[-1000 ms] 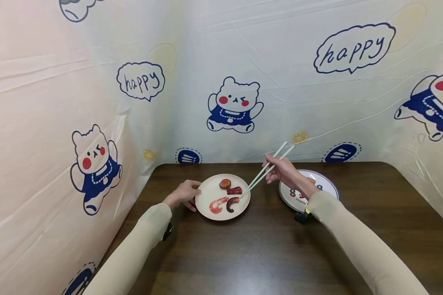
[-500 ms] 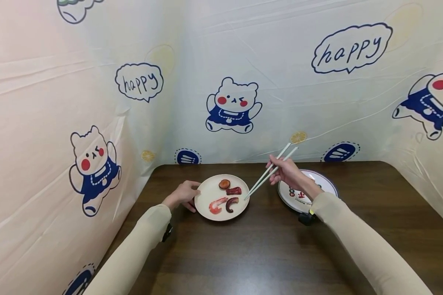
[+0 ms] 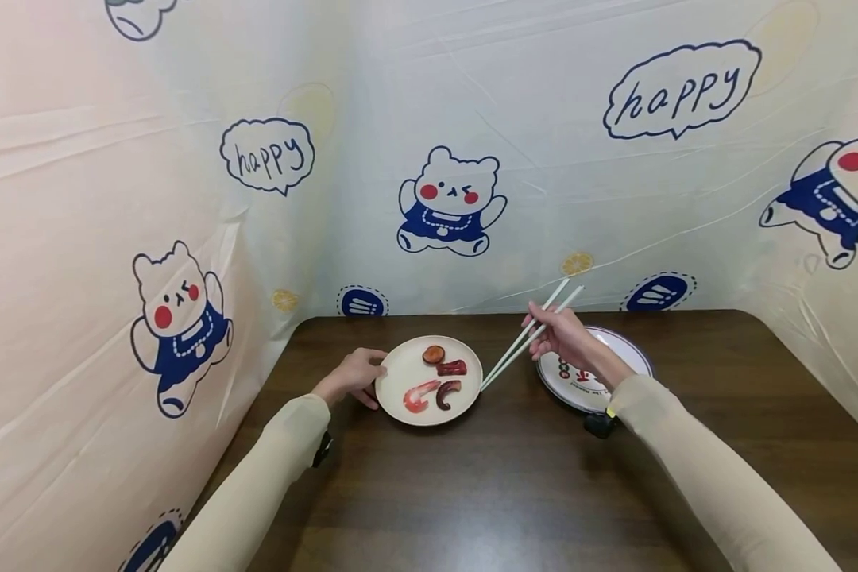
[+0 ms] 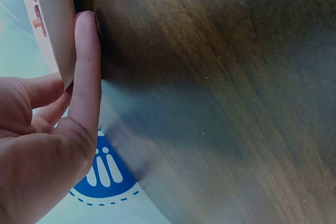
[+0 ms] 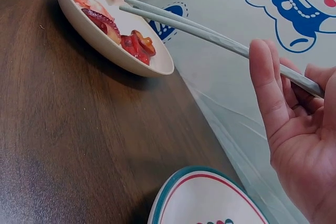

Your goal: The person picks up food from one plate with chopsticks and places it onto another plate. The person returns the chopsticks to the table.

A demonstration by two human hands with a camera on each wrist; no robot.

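Observation:
My left hand (image 3: 356,373) pinches the left rim of a cream plate (image 3: 400,369), thumb over the edge and a finger along its outer side in the left wrist view. On that plate lie a pink prawn (image 3: 415,400), a dark curled tentacle piece (image 3: 442,395), a ridged dark red piece (image 3: 451,368) and a round brown slice (image 3: 434,355). A pair of pale green chopsticks (image 3: 513,353) is gripped in my right hand (image 3: 561,334). Their tips, close together with nothing between them, overlap the cream plate's right rim in the head view.
Partly under my right forearm is a white plate (image 3: 632,349) with a dark rim and printed lettering. Both plates are near the back of the brown wooden table (image 3: 429,492). A printed cloth (image 3: 543,119) hangs behind and at both sides.
My right hand has shifted right, drawing the chopstick tips from beside the tentacle piece to the cream plate's right rim. The food and my left hand stay in place.

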